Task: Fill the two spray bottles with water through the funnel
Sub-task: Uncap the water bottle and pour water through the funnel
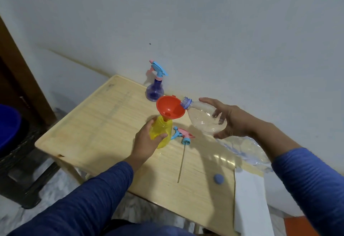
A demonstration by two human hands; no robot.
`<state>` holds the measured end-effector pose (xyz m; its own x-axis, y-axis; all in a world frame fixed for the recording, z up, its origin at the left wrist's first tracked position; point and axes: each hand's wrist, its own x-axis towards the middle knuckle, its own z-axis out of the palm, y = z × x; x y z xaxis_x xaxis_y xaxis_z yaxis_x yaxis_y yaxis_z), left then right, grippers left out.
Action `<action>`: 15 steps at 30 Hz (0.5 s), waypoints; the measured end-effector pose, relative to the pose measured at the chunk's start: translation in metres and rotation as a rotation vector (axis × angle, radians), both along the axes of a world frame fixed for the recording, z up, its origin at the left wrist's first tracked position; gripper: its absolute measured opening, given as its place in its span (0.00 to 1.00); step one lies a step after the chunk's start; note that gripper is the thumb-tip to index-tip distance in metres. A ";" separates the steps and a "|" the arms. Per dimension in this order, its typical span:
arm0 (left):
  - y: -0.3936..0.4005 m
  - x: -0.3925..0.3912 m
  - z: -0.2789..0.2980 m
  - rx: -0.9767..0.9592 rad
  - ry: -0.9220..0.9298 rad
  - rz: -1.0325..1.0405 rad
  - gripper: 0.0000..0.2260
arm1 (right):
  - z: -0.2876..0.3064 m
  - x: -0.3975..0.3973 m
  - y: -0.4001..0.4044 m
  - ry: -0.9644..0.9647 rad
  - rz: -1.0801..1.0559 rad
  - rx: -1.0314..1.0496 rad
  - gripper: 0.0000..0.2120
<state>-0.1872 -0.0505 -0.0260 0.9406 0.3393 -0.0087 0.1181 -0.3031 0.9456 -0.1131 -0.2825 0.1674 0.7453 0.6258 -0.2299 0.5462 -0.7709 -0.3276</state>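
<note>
Two hands busy: left fingers wrap yellow bottle; right fingers clasp clear bottle.

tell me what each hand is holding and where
Left hand grips the yellow spray bottle around its body; right hand holds the clear water bottle by its base end.

Counted on and over the desk: two spray bottles, one yellow and one purple, one orange funnel, one clear water bottle, one detached spray head, one blue cap, two hands.
</note>
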 end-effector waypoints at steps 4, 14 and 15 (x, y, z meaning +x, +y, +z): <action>0.001 0.001 0.000 0.029 -0.010 -0.011 0.32 | 0.007 0.003 0.001 0.004 -0.003 -0.065 0.54; 0.002 0.002 -0.003 0.024 -0.015 -0.020 0.32 | 0.016 0.007 0.005 -0.008 0.006 -0.187 0.55; 0.003 0.002 -0.003 0.022 -0.014 -0.018 0.32 | 0.017 0.007 0.005 -0.010 0.008 -0.195 0.55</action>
<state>-0.1854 -0.0478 -0.0289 0.9464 0.3228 0.0118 0.0995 -0.3260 0.9401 -0.1057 -0.2773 0.1845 0.7432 0.5760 -0.3404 0.5552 -0.8148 -0.1668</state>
